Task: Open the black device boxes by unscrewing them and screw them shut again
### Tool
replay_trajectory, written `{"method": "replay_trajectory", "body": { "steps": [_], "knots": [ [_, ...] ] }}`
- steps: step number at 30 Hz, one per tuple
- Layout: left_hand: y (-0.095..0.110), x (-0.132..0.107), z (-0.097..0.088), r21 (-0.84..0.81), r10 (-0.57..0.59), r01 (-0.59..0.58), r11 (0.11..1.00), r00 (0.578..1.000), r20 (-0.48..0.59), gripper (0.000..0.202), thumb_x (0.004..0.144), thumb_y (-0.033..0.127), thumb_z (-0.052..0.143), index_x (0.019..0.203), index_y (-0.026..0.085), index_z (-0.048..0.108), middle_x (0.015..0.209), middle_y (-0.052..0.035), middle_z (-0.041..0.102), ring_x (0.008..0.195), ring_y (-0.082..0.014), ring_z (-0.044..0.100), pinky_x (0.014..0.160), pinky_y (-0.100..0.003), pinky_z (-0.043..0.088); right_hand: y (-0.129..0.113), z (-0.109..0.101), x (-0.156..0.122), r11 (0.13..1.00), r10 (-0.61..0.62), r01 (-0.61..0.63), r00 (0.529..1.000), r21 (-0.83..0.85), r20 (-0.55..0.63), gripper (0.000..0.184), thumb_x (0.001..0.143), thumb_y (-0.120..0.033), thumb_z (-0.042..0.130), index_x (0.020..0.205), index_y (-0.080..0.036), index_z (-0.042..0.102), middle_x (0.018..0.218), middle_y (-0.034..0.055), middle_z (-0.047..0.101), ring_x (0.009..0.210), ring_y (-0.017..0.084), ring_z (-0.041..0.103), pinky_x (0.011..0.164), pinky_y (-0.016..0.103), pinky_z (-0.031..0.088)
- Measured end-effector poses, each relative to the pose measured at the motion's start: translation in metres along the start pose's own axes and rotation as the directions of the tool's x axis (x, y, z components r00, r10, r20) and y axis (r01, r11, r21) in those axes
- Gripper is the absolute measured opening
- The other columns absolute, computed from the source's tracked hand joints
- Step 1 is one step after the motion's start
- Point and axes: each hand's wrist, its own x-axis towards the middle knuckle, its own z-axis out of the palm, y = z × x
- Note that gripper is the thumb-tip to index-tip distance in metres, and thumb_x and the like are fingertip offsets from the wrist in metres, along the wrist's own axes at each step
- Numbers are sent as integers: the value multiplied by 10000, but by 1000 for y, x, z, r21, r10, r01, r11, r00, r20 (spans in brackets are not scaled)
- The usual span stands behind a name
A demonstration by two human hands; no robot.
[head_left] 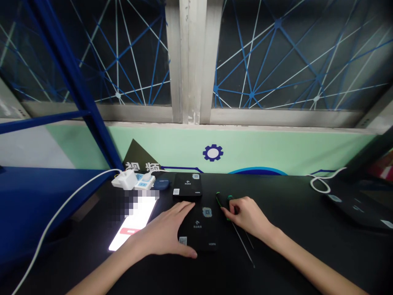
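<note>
A flat black set-top box (pixel 201 233) with a small printed label and HDMI lettering lies on the dark table. My left hand (pixel 167 231) spans its left side, thumb at the near edge and fingers at the far edge, gripping it. To the right of the box, my right hand (pixel 247 215) is closed around the green-and-black handle of a screwdriver (pixel 229 198). A second screwdriver (pixel 218 199) with a similar handle lies close beside it. Two thin metal shafts point toward me from under the hand; which belongs to which handle is partly hidden.
Behind the held box lies another black box (pixel 187 185). A lit phone (pixel 138 225), a white power strip (pixel 144 180) with a charger (pixel 126 179), and a dark blue case (pixel 161 184) are at left. A black device (pixel 359 209) and white cable (pixel 321 188) lie far right.
</note>
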Motion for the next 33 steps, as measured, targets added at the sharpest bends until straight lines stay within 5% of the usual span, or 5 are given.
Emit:
{"method": "replay_trajectory", "body": {
  "steps": [7, 13, 20, 33],
  "knots": [
    [-4, 2, 18, -160, -64, 58, 985, 997, -35, 1118, 638, 546, 808, 1551, 305, 210, 1618, -75, 162, 1454, -372, 220, 1151, -515, 309, -2, 7, 0, 1000, 15, -15, 999, 10, -33, 396, 861, -384, 581, 527, -198, 478, 503, -25, 522, 485, 121, 465, 537, 255, 274],
    [-7, 6, 14, -223, -24, 29, 974, 999, 24, 1178, 559, 598, 853, 1533, 355, 235, 1617, -46, 155, 1448, -351, 239, 1170, -509, 273, -1, 11, -1, 999, -20, 22, 999, 40, -45, 403, 877, -368, 552, 524, -195, 460, 510, -24, 506, 486, 117, 449, 539, 264, 265],
    [-6, 8, 11, -282, -28, 27, 959, 1000, 2, 1030, 660, 602, 800, 1517, 369, 276, 1601, -43, 209, 1435, -350, 271, 1162, -521, 277, 1, 15, -4, 991, -29, 39, 997, 124, -78, 391, 904, -354, 513, 556, -198, 426, 517, -30, 472, 473, 107, 393, 528, 255, 257],
    [-10, 9, 26, -280, 12, -45, 959, 993, -121, 1022, 624, 626, 815, 1490, 340, 353, 1545, -81, 320, 1392, -364, 346, 1144, -536, 304, 1, 25, -6, 976, -79, 98, 992, 197, -102, 400, 921, -330, 487, 591, -210, 296, 534, -47, 396, 479, 104, 333, 526, 248, 269]
  ]
}}
